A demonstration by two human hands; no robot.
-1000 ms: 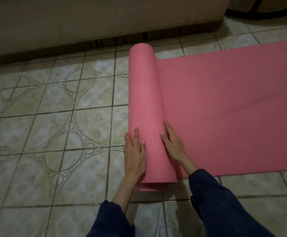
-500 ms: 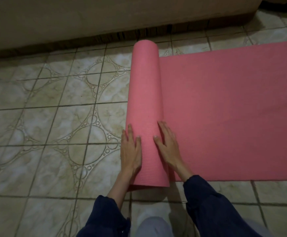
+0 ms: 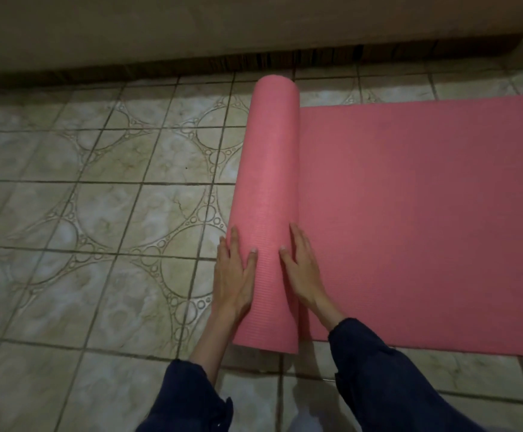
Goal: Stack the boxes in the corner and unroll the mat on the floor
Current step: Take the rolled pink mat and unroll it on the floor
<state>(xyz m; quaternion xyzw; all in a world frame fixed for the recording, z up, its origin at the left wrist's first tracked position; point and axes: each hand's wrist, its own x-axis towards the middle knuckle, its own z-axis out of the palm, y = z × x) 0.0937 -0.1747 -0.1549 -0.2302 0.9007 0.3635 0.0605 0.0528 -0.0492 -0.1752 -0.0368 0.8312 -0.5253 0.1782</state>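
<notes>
Unrolling step: left hand [image 3: 233, 272] and right hand [image 3: 300, 263] press flat-fingered on the pink mat's roll [image 3: 268, 198]; next, push it leftward over the tiled floor [image 3: 98, 213].

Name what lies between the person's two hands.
In the head view, the still-rolled part of the pink mat lies between the left hand and the right hand, both resting flat against it.

The floor [image 3: 104, 213] was laid with pale square tiles bearing a circle pattern. A beige sofa [image 3: 160, 29] stood along the far edge. Lighting was dim.
</notes>
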